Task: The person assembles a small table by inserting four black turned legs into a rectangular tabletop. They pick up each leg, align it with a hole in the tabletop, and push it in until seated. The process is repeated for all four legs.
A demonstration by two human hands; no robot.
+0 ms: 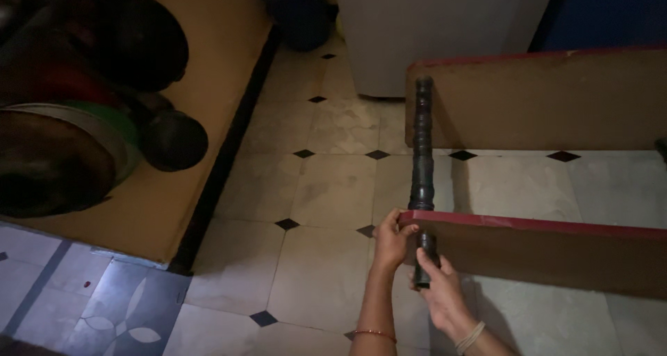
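While the dim light hides fine detail, I see the work centred on a dark turned post [422, 161] that spans two reddish-edged wooden boards, the near board [542, 248] and the far board [535, 99]. My left hand [392, 241] presses against the end of the near board, fingers curled over its edge. My right hand [438, 286] is wrapped around the post's lower end, just below that board. I judge the step to be seating or aligning the post at the near board. Next calls for a steady board and a straight push or twist, probably.
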